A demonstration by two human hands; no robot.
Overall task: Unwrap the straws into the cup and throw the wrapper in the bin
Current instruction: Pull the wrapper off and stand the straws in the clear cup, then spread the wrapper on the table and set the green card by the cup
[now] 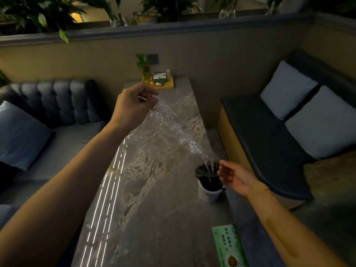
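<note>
The table (154,218), a long marbled slab, runs from 6 o'clock to 12 o'clock through the middle of the view, with a yellow tray (165,86) at its far end and a green card (230,245) at its near right edge. Stretched above it is the wrapper (173,128), a clear crinkled film whose long axis runs diagonally from 11 o'clock down to 4 o'clock. The upper end is pinched in the left hand (133,106), raised well above the table surface; the fingers are closed narrowly on the film. The lower end tapers to the straws (207,168), a dark bundle fanned out at the top and standing in the cup (210,191), which sits on the table near its right edge at about 4 o'clock from the left hand. Whether the film has fully cleared the straw tips cannot be told. The right hand (234,177) is just beside the straw tops, at 3 o'clock from the cup, fingers loosely spread and holding nothing; contact with the straws cannot be confirmed. Judgement: the next move turns on drawing the film along its own axis toward 11 o'clock, with the nearer right hand available to steady the straws. No bin is in view.
</note>
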